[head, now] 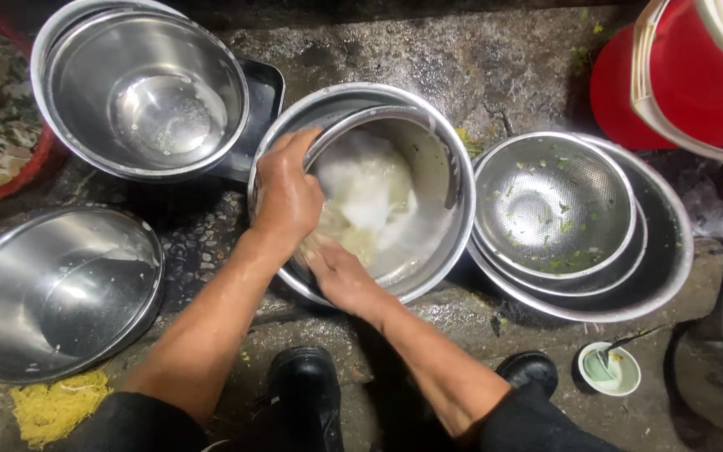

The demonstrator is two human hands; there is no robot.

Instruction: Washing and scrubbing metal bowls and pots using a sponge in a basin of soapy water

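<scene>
From the head view, your left hand (288, 197) has its fingers clamped over the rim of the inner steel bowl (428, 167), which is tilted inside a larger steel bowl (462, 243) on the wet floor (462, 50). Your right hand (340, 276) is inside it, pressing a soapy sponge (336, 234); whether its fingers are together, you cannot tell. A colander (554, 201) sits just to the right.

A ground-level washing-up spot, likely behind a food stall or eatery kitchen. Wet, rough concrete floor (428, 50) strewn with big steel bowls (60, 289), a perforated steel colander (554, 201) flecked with green scraps, a red plastic bucket (696, 75) far right, yellow noodle scraps (56, 406) near left.
</scene>
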